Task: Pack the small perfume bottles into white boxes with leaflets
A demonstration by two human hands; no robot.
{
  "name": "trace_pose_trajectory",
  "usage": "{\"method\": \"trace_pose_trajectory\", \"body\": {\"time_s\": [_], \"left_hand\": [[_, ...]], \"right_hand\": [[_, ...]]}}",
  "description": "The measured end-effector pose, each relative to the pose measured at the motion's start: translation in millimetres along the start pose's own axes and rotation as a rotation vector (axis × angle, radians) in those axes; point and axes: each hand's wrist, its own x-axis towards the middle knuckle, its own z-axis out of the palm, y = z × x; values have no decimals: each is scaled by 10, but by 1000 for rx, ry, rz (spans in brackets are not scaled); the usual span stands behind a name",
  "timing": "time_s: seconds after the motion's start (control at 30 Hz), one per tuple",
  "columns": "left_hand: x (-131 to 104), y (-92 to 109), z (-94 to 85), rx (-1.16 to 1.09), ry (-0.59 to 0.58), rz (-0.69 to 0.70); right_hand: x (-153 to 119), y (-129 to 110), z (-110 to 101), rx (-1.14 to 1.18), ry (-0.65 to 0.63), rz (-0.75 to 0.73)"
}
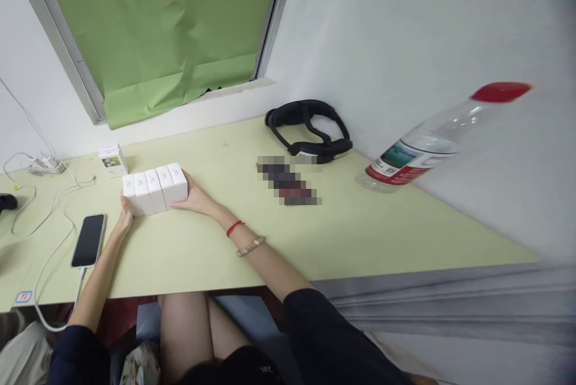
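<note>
Several small white boxes (153,191) stand upright side by side in a tight row on the pale yellow-green table (216,259). My left hand (126,214) presses against the left end of the row. At the right end my right hand (194,196) grips the last box, with its thumb low at the front and fingers behind. Between them the two hands clasp the whole row. Small print shows on the box tops but is too small to read. Just behind the row, another white box (113,161) with a green picture stands apart.
A phone (89,241) with a white charging cable lies left of my left forearm. Further left is a power strip (45,165) with cables. A black headset (310,131), a blurred-out item (288,181) and a clear bottle (405,157) with a red cap are to the right.
</note>
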Motion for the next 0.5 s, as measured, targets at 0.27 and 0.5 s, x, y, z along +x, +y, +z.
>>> {"method": "trace_pose_trajectory", "body": {"time_s": [0.27, 0.5], "left_hand": [[-387, 62, -92, 204, -204, -22], [-283, -3, 84, 358, -121, -58]], "right_hand": [[-28, 69, 54, -141, -36, 64], [30, 149, -9, -230, -9, 149]]}}
